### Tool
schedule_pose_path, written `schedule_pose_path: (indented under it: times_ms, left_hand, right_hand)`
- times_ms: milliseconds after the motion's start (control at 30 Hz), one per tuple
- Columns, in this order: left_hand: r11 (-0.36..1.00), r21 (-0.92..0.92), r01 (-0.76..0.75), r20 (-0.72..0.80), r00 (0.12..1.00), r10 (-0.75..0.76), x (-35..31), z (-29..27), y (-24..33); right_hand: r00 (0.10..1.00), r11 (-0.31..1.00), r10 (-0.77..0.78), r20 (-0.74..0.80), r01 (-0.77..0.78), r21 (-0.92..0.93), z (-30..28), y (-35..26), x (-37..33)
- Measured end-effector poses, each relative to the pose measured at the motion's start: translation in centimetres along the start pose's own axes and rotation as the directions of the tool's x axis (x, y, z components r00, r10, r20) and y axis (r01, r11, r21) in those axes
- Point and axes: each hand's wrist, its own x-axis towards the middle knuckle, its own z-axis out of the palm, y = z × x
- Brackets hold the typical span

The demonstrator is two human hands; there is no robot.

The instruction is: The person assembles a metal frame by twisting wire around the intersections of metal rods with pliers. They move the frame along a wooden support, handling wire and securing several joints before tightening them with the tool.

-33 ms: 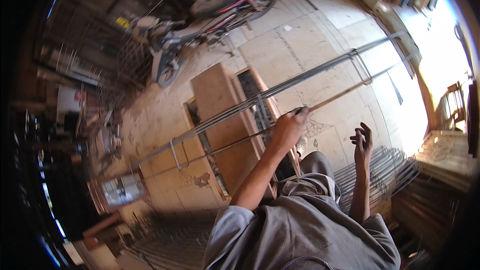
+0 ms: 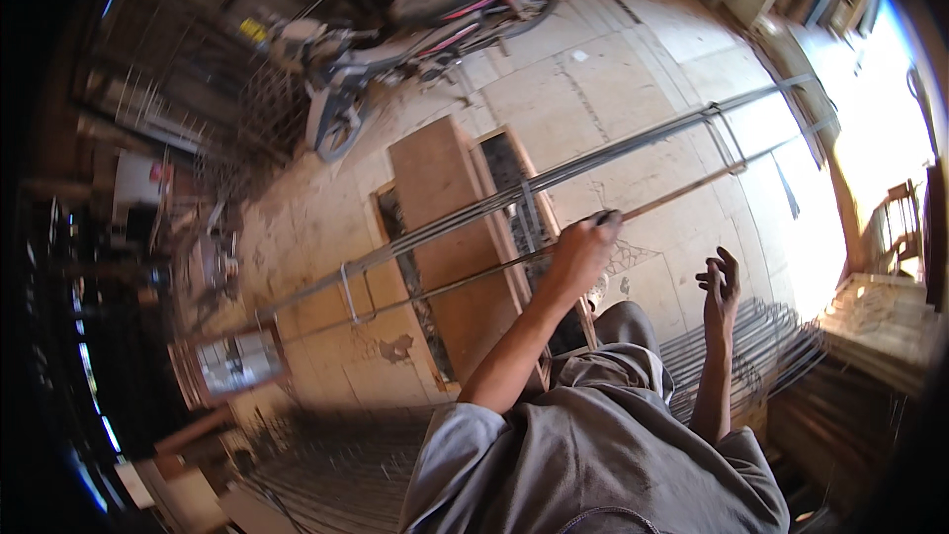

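My left hand [image 2: 587, 249] is closed around a thin, rusty steel rod [image 2: 682, 188] that runs diagonally to both sides. Beyond it lies a bundle of long grey steel bars [image 2: 623, 146], roughly parallel to the rod. Rectangular wire stirrups [image 2: 348, 295] span the bars and the rod at the left and the right. Both run over a brown wooden bench [image 2: 435, 163]. To the right, my right hand [image 2: 722, 282] is raised with bent fingers apart, holding nothing visible. It is nearest a stack of bent steel rods [image 2: 756, 331].
A motorbike [image 2: 425, 49] stands on the tiled floor [image 2: 643, 69] at the far side. More bent rods [image 2: 346, 455] lie at the lower left, near a framed glass pane [image 2: 237, 366]. Wooden pieces [image 2: 880, 321] are piled at the right.
The whole view has shifted slightly, so the surroundings sit a little farther right. My left hand stays closed on the rod, and my right hand stays raised.
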Motion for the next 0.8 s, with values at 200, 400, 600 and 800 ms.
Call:
schedule_pose_path:
  times_ms: [200, 400, 600, 800]
  left_hand:
    - [1.0, 0.023, -0.015, 0.214, 0.977, 0.01, -1.2, -5.7, 3.6]
    - [0.997, 0.043, 0.06, -0.321, 0.946, -0.043, -13.5, -15.3, -4.9]
    - [0.935, 0.173, 0.309, -0.341, 0.91, -0.237, -24.2, -18.6, -13.5]
    - [0.976, 0.091, 0.197, -0.15, 0.972, -0.182, -24.4, -17.6, -17.3]
  right_hand:
    - [0.983, 0.989, -0.096, 0.159, 0.113, -0.098, 3.3, -1.5, -0.7]
    - [0.974, 0.983, -0.138, 0.182, 0.157, -0.094, 5.8, -2.4, -1.5]
    - [0.941, 0.965, -0.19, 0.281, 0.232, -0.122, 10.1, -5.2, -5.9]
    - [0.932, 0.949, -0.178, 0.315, 0.248, -0.195, 13.5, -7.9, -13.8]
